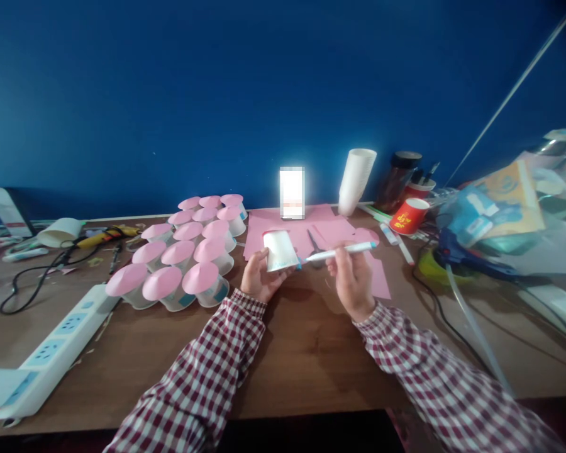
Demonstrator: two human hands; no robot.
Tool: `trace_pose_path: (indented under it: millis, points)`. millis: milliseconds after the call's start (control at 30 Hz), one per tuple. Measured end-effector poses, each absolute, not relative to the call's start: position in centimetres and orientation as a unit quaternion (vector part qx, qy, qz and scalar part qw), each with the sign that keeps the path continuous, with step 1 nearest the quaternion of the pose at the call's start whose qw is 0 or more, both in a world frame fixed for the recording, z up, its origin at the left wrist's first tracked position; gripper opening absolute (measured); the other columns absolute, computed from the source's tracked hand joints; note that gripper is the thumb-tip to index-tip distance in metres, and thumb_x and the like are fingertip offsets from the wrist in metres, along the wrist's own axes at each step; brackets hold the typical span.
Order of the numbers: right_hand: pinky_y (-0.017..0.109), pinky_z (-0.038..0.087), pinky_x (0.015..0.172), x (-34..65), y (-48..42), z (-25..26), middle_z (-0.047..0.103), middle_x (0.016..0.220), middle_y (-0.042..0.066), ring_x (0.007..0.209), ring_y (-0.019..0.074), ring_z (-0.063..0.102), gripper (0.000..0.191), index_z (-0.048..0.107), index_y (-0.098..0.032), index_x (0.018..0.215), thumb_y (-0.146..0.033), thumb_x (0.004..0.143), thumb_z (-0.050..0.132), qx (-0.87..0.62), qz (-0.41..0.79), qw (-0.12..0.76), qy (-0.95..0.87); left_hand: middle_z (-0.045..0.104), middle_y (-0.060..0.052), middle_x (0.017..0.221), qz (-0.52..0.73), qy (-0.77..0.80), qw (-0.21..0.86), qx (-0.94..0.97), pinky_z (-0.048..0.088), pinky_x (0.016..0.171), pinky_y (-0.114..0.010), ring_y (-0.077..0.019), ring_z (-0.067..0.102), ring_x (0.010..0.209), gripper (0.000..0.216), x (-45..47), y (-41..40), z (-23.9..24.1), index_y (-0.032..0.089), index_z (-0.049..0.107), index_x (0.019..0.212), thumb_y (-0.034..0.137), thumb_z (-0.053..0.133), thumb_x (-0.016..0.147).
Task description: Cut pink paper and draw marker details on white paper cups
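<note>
Tilted in my left hand (260, 277) is a white paper cup (281, 250), its fingers wrapped round the near side. A little blue shows near the cup's lower right edge. My right hand (351, 280) grips a white marker (342, 251) with a light blue end, its tip pointing left, close to the cup; whether it touches I cannot tell. Behind both hands lie pink paper sheets (259, 223) with dark scissors (314, 241) on them. To the left stand rows of paper cups topped with pink paper cones (178, 251).
A stack of white cups (357, 182) leans near the wall. At right are a red paper cup (409, 216), a dark jar (396, 182), a blue glue gun (471, 258) and plastic bags. A power strip (66, 343) and cables lie at left. A bright phone-like screen (292, 192) stands behind the paper.
</note>
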State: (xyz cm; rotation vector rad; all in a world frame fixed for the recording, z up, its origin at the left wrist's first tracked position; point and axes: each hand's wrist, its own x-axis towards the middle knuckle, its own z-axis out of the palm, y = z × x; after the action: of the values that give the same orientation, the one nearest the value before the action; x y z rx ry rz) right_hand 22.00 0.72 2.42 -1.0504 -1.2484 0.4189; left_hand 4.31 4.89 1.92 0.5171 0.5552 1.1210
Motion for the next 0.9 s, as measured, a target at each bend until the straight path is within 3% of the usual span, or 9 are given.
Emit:
trace_pose_path:
  millis: [133,300,533,900]
  points:
    - [0.021,0.047,0.045,21.8,0.8,2.6,0.065,0.066,-0.001,0.053,0.0109,0.058,0.026,0.057,-0.020,0.098,-0.044,0.099,0.047,-0.448,0.212,0.678,-0.543,0.073,-0.015,0.101,0.530,0.241,0.785,0.214,0.054,0.088,-0.042,-0.0268,0.069,0.093,0.058,4.3,4.9,2.1,0.013,0.056,0.132,0.042,0.059,0.082]
    - [0.023,0.051,0.053,21.7,0.3,2.4,0.066,0.073,0.001,0.059,0.0115,0.060,0.026,0.059,-0.020,0.097,-0.041,0.101,0.044,-0.445,0.197,0.649,-0.585,0.073,-0.014,0.102,0.521,0.260,0.780,0.228,0.053,0.092,-0.040,-0.0243,0.070,0.095,0.052,4.3,4.9,1.9,0.014,0.058,0.129,0.037,0.067,0.083]
    - [0.025,0.053,0.061,21.9,-0.1,2.0,0.067,0.080,0.002,0.065,0.0117,0.061,0.020,0.061,-0.021,0.100,-0.035,0.101,0.046,-0.432,0.184,0.639,-0.609,0.072,-0.007,0.091,0.538,0.263,0.768,0.228,0.056,0.081,-0.033,-0.0188,0.069,0.083,0.040,4.6,5.1,1.5,0.012,0.063,0.117,0.028,0.070,0.081]
    - [0.024,0.053,0.060,21.9,-0.1,1.7,0.070,0.083,0.003,0.065,0.0117,0.061,0.018,0.060,-0.020,0.104,-0.033,0.101,0.048,-0.429,0.184,0.610,-0.641,0.073,-0.007,0.087,0.520,0.273,0.768,0.257,0.054,0.074,-0.029,-0.0179,0.069,0.078,0.027,4.7,5.4,0.9,0.011,0.066,0.102,0.028,0.069,0.081]
